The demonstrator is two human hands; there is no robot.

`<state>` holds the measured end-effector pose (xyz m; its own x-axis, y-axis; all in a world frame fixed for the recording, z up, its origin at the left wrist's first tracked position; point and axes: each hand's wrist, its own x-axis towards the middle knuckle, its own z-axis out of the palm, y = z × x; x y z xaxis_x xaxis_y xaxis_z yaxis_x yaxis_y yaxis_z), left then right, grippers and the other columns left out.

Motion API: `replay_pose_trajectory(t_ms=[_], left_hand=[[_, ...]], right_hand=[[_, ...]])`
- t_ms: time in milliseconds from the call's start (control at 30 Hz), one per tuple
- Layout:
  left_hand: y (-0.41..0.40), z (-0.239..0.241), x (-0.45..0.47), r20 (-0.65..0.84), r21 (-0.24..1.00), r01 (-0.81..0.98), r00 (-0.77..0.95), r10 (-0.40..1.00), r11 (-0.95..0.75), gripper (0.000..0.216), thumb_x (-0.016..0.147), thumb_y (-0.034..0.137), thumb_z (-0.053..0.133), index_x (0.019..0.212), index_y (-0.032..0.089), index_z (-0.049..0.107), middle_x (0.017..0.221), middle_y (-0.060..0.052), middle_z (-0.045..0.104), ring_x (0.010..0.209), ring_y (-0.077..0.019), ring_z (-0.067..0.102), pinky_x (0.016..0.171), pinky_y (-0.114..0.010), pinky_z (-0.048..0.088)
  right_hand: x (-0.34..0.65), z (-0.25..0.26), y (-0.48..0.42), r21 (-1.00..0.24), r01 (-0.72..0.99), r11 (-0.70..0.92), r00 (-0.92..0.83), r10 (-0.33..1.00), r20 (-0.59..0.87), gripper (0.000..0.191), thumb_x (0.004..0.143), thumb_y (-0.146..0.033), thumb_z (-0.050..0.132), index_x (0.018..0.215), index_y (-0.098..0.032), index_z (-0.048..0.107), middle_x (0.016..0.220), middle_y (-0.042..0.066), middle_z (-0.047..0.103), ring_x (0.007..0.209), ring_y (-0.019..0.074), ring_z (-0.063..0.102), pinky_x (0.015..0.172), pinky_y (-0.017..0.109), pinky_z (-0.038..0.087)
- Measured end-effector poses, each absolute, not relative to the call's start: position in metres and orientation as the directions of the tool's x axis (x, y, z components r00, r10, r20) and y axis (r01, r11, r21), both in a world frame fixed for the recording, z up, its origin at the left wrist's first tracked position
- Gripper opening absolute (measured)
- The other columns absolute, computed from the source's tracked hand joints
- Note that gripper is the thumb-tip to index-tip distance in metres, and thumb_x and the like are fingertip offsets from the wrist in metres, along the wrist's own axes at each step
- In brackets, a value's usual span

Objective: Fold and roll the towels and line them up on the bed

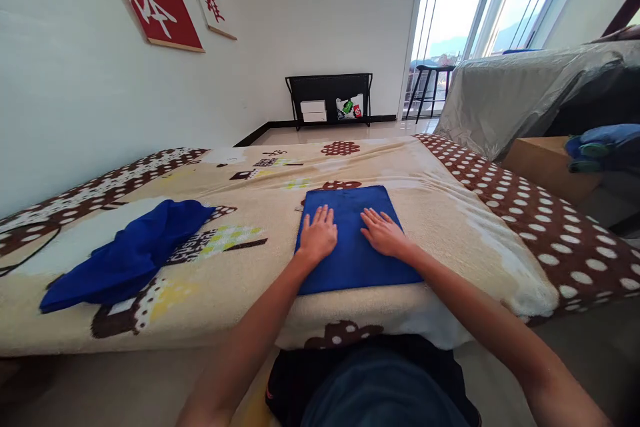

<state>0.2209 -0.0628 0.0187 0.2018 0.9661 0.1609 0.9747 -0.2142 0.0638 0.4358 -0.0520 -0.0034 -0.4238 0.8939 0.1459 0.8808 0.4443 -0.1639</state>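
A blue cloth [350, 267] lies spread flat in a near-square at the front of the bed. My left hand [320, 233] rests palm down on its left part, fingers stretched out and pointing away from me. On its right part lies my right hand [383, 232], also palm down, with fingers extended towards the upper left. Neither hand grasps anything. A second blue cloth [133, 257] sits crumpled and loosely bunched to the left, apart from both hands.
A cream blanket [440, 227] with a brown, white-dotted border covers the bed. A black rack [329, 90] holding a white box stands by the far wall. To the right are a cardboard box [545, 163] and something draped in plastic sheeting [505, 93]. A dark stool [431, 83] stands near the window.
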Motion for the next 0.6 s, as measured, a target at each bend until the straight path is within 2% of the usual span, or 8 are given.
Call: replay_pose_trajectory(t_ms=[67, 133, 267, 333, 467, 600], left_hand=[[-0.077, 0.015, 0.24, 0.143, 0.076, 0.94, 0.321, 0.936, -0.334, 0.057, 0.102, 0.031, 0.028, 0.157, 0.017, 0.032, 0.165, -0.007, 0.025, 0.153, -0.0205, 0.022, 0.124, -0.045, 0.021], [-0.093, 0.01, 0.246, 0.132, 0.092, 0.913, 0.384, 0.914, -0.397, 0.056, 0.104, 0.037, 0.027, 0.156, 0.02, 0.034, 0.164, -0.005, 0.028, 0.152, -0.0197, 0.025, 0.124, -0.046, 0.023], [-0.126, -0.001, 0.214, 0.186, 0.107, 0.931, 0.327, 0.927, -0.349, 0.055, 0.103, 0.048, 0.031, 0.154, 0.028, 0.037, 0.163, -0.003, 0.029, 0.152, -0.0219, 0.027, 0.123, -0.051, 0.023], [-0.143, -0.004, 0.188, 0.224, 0.108, 0.939, 0.296, 0.929, -0.325, 0.054, 0.103, 0.049, 0.032, 0.154, 0.031, 0.037, 0.163, -0.002, 0.031, 0.151, -0.0222, 0.029, 0.123, -0.05, 0.025], [-0.176, -0.009, 0.148, 0.306, 0.085, 0.916, 0.35, 0.885, -0.392, 0.052, 0.103, 0.043, 0.036, 0.154, 0.034, 0.037, 0.161, -0.001, 0.034, 0.149, -0.022, 0.033, 0.121, -0.049, 0.03], [-0.201, -0.013, 0.117, 0.367, 0.075, 0.848, 0.466, 0.805, -0.525, 0.054, 0.1, 0.032, 0.046, 0.153, 0.033, 0.038, 0.157, -0.003, 0.042, 0.147, -0.0217, 0.038, 0.12, -0.047, 0.033]], right_hand=[[0.423, -0.007, -0.069, -0.169, 0.855, 0.491, -0.473, 0.871, 0.136, 0.058, 0.104, -0.039, 0.028, 0.157, -0.015, 0.033, 0.164, 0.007, 0.024, 0.153, 0.0193, 0.02, 0.126, 0.039, 0.016], [0.422, -0.012, -0.086, -0.18, 0.854, 0.489, -0.47, 0.872, 0.139, 0.058, 0.105, -0.041, 0.026, 0.158, -0.018, 0.033, 0.164, 0.006, 0.024, 0.153, 0.0198, 0.021, 0.125, 0.042, 0.018], [0.454, -0.022, -0.117, -0.204, 0.891, 0.405, -0.359, 0.905, 0.228, 0.061, 0.104, -0.052, 0.029, 0.157, -0.021, 0.034, 0.163, 0.006, 0.026, 0.152, 0.0221, 0.024, 0.125, 0.048, 0.021], [0.474, -0.027, -0.133, -0.221, 0.887, 0.407, -0.336, 0.894, 0.298, 0.06, 0.104, -0.051, 0.032, 0.157, -0.022, 0.035, 0.162, 0.006, 0.029, 0.151, 0.0219, 0.027, 0.124, 0.048, 0.025], [0.505, -0.032, -0.162, -0.235, 0.805, 0.545, -0.434, 0.811, 0.393, 0.052, 0.105, -0.038, 0.035, 0.155, -0.024, 0.038, 0.158, 0.004, 0.038, 0.149, 0.0193, 0.033, 0.124, 0.046, 0.03], [0.53, -0.03, -0.181, -0.305, 0.7, 0.646, -0.509, 0.75, 0.422, 0.049, 0.1, -0.034, 0.049, 0.15, -0.031, 0.046, 0.152, 0.003, 0.046, 0.144, 0.0215, 0.04, 0.122, 0.049, 0.035]])
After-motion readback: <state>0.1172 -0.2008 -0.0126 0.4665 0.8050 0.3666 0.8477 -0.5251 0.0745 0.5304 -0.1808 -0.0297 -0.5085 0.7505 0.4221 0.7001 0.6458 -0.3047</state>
